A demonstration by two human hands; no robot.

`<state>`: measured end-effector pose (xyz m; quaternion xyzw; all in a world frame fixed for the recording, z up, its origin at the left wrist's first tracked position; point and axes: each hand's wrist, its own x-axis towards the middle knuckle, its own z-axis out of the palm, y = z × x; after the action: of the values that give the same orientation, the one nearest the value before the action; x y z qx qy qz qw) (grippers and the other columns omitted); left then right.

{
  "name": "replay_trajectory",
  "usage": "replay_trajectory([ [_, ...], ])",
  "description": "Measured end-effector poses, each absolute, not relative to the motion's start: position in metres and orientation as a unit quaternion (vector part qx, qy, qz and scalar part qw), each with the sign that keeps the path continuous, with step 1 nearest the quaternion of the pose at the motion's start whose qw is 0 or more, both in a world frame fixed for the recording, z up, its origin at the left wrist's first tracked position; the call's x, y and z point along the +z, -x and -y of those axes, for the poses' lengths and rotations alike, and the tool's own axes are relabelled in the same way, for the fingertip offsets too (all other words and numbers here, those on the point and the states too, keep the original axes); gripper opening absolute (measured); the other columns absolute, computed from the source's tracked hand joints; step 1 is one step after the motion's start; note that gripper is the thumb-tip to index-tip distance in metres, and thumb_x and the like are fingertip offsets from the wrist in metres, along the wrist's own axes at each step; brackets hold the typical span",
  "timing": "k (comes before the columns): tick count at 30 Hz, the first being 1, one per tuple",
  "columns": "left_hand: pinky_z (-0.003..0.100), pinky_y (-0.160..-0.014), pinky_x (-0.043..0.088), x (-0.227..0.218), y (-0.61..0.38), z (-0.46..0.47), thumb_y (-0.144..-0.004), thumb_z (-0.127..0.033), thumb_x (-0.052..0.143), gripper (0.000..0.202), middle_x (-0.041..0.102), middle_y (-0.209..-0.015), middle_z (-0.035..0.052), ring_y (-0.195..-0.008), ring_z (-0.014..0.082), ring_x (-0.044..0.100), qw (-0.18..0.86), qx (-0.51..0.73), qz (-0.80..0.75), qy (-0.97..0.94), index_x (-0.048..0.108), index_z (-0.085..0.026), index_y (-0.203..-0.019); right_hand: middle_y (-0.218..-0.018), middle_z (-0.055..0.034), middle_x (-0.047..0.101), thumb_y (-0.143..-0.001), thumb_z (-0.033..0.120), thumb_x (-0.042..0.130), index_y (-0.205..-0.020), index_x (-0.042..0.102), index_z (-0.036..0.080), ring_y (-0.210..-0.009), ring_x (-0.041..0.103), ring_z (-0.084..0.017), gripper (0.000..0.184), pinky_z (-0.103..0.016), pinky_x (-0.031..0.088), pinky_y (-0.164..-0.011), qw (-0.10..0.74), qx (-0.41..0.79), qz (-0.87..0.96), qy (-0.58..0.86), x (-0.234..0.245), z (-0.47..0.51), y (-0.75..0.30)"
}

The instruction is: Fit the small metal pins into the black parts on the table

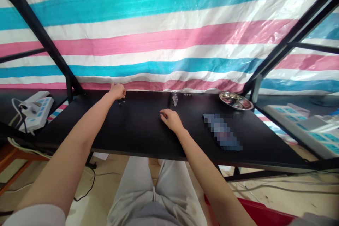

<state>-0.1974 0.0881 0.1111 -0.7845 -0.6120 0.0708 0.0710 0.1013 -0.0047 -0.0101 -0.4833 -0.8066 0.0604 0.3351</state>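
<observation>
My left hand [117, 91] reaches to the far left part of the black table [140, 127]. Its fingers curl downward and are closed; what they hold, if anything, is hidden. Right below them stand a few small dark pieces [119, 102] with pale ends, too small to name. Nearer the middle, my right hand [172, 119] rests low over the tabletop, fingers loosely bent, with a gap by the thumb and nothing visible in it. Beyond it stands a cluster of small clear and silvery pieces [175, 99]. A row of tiny metallic pieces [188, 95] lies beside that cluster.
A round shiny metal dish [235, 101] sits at the back right. In front of it lies a blurred-out flat object [222, 132]. Power strips [39, 111] lie beyond the left frame post, others [293, 120] on the right. A striped plastic sheet [164, 35] hangs behind.
</observation>
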Motion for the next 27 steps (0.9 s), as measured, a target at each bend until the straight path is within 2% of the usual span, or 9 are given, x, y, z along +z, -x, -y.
replay_trajectory([
  [4,0.048,-0.093,0.024,0.1066,0.1993,-0.0908,-0.07,-0.029,0.064,0.014,0.064,-0.098,0.0084,-0.104,0.03,0.048,0.069,0.073,0.62,0.778,0.07,-0.02,-0.078,-0.07,-0.0017,0.058,-0.082,0.023,0.047,-0.092,0.063,0.018,-0.066,0.054,-0.014,0.02,-0.028,0.036,-0.066,0.333,0.064,0.806,0.485,-0.01,0.0044,-0.1018],
  [16,0.048,-0.093,0.022,0.1045,0.1998,-0.0881,-0.069,-0.035,0.064,0.018,0.063,-0.1,0.0092,-0.105,0.0306,0.047,0.059,0.087,0.636,0.765,0.07,-0.02,-0.077,-0.072,-0.0018,0.06,-0.081,0.021,0.048,-0.09,0.063,0.019,-0.065,0.054,-0.014,0.018,-0.028,0.037,-0.066,0.33,0.069,0.806,0.486,-0.0089,0.0047,-0.1015],
  [22,0.046,-0.091,0.027,0.1029,0.2008,-0.0874,-0.07,-0.029,0.063,0.016,0.063,-0.104,0.0083,-0.104,0.0289,0.048,0.076,0.102,0.635,0.762,0.069,-0.022,-0.083,-0.071,-0.0015,0.06,-0.081,0.02,0.049,-0.088,0.064,0.019,-0.065,0.054,-0.013,0.016,-0.027,0.038,-0.067,0.33,0.067,0.804,0.49,-0.0115,0.0031,-0.1026],
  [27,0.047,-0.092,0.026,0.1042,0.201,-0.086,-0.07,-0.034,0.063,0.022,0.062,-0.105,0.0086,-0.106,0.0299,0.048,0.076,0.101,0.637,0.761,0.069,-0.022,-0.088,-0.071,-0.0013,0.06,-0.081,0.021,0.05,-0.088,0.064,0.019,-0.066,0.054,-0.013,0.016,-0.027,0.038,-0.068,0.329,0.066,0.804,0.491,-0.0119,0.0026,-0.1031],
])
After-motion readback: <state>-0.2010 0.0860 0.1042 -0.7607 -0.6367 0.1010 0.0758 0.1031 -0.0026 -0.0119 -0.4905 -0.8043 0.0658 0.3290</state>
